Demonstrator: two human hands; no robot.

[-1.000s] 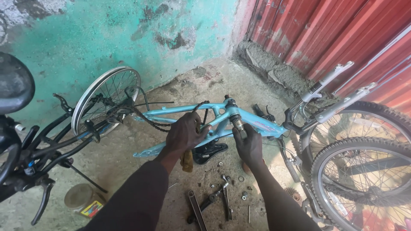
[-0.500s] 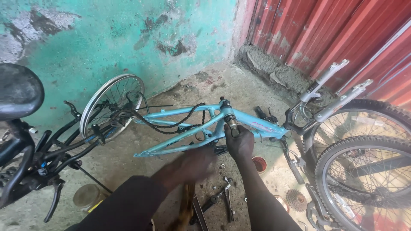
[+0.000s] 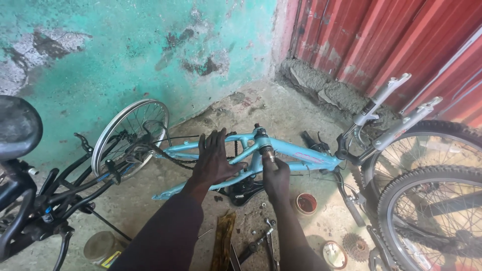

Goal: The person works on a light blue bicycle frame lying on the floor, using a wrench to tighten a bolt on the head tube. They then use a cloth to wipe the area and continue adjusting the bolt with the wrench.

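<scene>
i see the blue frame (image 3: 301, 153) lying on the concrete floor (image 3: 261, 108), close to the green wall (image 3: 100, 55). my left hand (image 3: 215, 159) lies flat on the frame's tubes, fingers spread wide, gripping nothing. my right hand (image 3: 275, 176) is closed around the bottom bracket (image 3: 263, 144) (fingertips hidden, so the exact grip is unclear). just below the frame lie pliers (image 3: 261, 243) and a small red tin (image 3: 306, 203). a loose wheel (image 3: 128, 134) leans left of the frame.

The light blue bike frame (image 3: 296, 153) lies upside down on the ground, its back wheel (image 3: 128, 133) still on.
</scene>
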